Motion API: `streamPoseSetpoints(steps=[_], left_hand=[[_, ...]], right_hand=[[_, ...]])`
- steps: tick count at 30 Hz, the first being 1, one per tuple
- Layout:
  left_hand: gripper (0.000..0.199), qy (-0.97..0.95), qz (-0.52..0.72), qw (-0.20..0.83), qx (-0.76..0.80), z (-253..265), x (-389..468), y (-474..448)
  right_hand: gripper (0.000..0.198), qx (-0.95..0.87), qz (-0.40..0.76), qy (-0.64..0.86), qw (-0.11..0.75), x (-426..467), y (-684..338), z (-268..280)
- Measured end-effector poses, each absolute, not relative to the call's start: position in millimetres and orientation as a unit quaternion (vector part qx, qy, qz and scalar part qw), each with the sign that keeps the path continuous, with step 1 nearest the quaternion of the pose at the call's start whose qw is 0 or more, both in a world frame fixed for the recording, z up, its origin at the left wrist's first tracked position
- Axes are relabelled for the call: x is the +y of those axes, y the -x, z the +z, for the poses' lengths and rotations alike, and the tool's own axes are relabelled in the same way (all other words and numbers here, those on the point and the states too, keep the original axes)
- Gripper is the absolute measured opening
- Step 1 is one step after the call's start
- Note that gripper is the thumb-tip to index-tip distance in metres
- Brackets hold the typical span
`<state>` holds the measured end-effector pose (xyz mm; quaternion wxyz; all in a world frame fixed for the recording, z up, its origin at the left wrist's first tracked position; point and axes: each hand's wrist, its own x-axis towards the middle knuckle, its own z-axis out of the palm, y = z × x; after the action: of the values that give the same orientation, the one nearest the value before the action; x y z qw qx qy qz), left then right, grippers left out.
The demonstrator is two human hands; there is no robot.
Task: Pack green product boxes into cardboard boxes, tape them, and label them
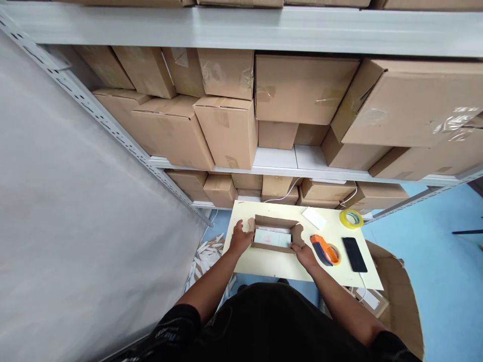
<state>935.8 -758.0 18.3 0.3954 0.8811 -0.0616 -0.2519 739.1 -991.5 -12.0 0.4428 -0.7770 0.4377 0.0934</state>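
Note:
A small open cardboard box [276, 221] lies on the cream-coloured table, its end flaps folded outward. Inside it are pale greenish, paper-like items [270, 238] with faint pink marks. My left hand [240, 238] grips the left end of the box, thumb near the rim and fingers by the flap. At the front right corner, my right hand [303, 254] holds the box wall, with some fingers hidden below it. An orange and blue tape dispenser [325, 250] with a roll of tape rests just right of my right hand.
On the table [264, 265] lie a phone [354, 254] with a white cable, a yellow tape roll [351, 219] and a white card-like item [314, 218]. Shelves of cardboard boxes [226, 131] rise behind. White scraps [204, 259] lie at left; a large carton [403, 296] stands at right.

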Motion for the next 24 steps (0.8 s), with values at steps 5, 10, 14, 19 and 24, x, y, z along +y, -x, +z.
streamPoseSetpoints(steps=[5,10,14,19,24], left_hand=[[0.046,-0.783,-0.347,0.516,0.0,11,-746,-905],[0.046,-0.786,-0.252,0.564,0.039,11,-741,-861],[0.061,-0.752,-0.142,0.637,0.092,17,-729,-821],[0.074,-0.664,-0.01,0.711,0.232,34,-700,-778],[0.051,-0.657,0.065,0.685,0.307,49,-658,-731]], right_hand=[[0.046,0.412,0.127,0.804,0.41,-1000,-746,-6],[0.05,0.331,0.168,0.865,0.338,-1025,-762,11],[0.05,0.246,0.193,0.893,0.325,-1035,-782,25],[0.053,0.142,0.213,0.917,0.307,-1015,-806,42],[0.05,0.049,0.248,0.907,0.337,-964,-819,53]])
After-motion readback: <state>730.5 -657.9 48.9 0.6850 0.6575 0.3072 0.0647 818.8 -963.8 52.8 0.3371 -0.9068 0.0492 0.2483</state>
